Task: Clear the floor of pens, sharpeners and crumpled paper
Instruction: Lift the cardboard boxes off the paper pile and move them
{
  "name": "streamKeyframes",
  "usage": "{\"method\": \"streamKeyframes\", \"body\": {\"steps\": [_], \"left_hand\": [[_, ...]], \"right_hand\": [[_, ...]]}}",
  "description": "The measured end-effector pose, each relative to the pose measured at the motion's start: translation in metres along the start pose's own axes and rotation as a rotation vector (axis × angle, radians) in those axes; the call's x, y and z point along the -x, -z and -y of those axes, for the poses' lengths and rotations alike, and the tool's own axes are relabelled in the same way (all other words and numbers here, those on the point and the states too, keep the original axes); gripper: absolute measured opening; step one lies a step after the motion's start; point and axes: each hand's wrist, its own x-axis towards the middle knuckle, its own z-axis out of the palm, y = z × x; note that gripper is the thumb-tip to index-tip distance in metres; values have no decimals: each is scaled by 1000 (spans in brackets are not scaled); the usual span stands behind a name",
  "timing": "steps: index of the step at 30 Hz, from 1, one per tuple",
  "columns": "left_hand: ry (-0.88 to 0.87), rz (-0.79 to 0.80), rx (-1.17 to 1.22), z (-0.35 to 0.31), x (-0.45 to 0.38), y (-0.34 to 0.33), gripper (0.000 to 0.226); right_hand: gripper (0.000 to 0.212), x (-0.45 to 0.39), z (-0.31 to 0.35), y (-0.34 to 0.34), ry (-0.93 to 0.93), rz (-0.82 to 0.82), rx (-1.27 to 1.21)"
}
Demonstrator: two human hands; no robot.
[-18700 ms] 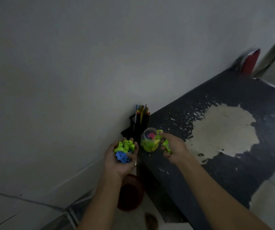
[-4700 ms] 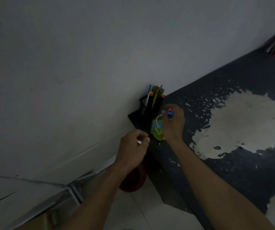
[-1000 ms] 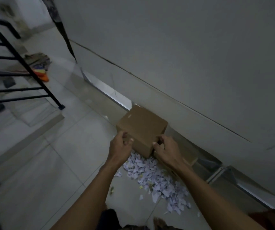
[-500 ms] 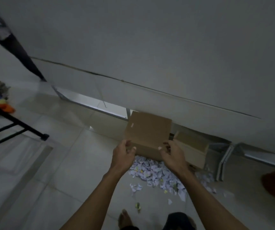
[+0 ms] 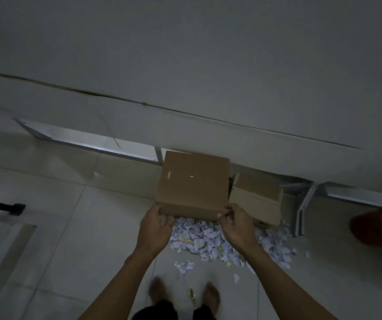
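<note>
Crumpled paper (image 5: 210, 239) lies in a wide heap on the floor (image 5: 74, 227), directly below the cardboard box (image 5: 193, 181) I am holding. My left hand (image 5: 156, 224) pinches the box's near left corner, thumb on top and fingers curled under the edge. My right hand (image 5: 236, 224) clamps the near right corner the same way. Both grips sit on the lower lip, which I judge gives control to tilt the box or set it down next to the heap as a container. The box is off the floor and tipped, with its broad face toward me.

The heap runs with its long axis left to right, along the base of the wall (image 5: 185, 65), spreading rightward toward a second box (image 5: 257, 202) that stands on the floor just beside the held one. A few stray scraps (image 5: 184, 266) lie apart, nearer my feet. Between my feet sits a small yellow-green item (image 5: 192, 296), too blurred to name. Metal frame pieces (image 5: 302, 211) lean at the wall's foot on the right. The paper looks untouched so far.
</note>
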Motion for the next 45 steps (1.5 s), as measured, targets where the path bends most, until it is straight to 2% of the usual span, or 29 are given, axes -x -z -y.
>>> {"method": "streamKeyframes", "body": {"steps": [4, 8, 12, 15, 18, 22, 29, 33, 38, 45], "left_hand": [[52, 66, -64, 47, -78, -26, 47], [34, 106, -121, 95, -183, -63, 62], [23, 110, -164, 139, -285, -104, 70], [54, 61, -170, 167, -342, -133, 96], [119, 76, -123, 198, -377, -156, 90], [92, 142, -46, 227, -400, -170, 78], [117, 37, 140, 209, -361, -152, 78], [121, -42, 273, 199, -323, -122, 67], [128, -235, 364, 207, -240, -68, 71], [244, -492, 512, 257, -93, -2, 77]], "right_hand": [[46, -63, -20, -41, -86, -4, -25], [50, -150, -53, -87, -173, -49, -18], [64, -245, -93, -131, -284, -135, -8], [79, -303, -125, -158, -384, -224, -59], [87, -338, -155, -180, -485, -234, -133], [86, -353, -177, -191, -485, -248, -202], [82, -325, -172, -185, -442, -280, -340], [83, -290, -151, -172, -354, -278, -367], [80, -239, -101, -158, -202, -208, -417], [68, -145, -22, -184, -25, 12, -418]]}}
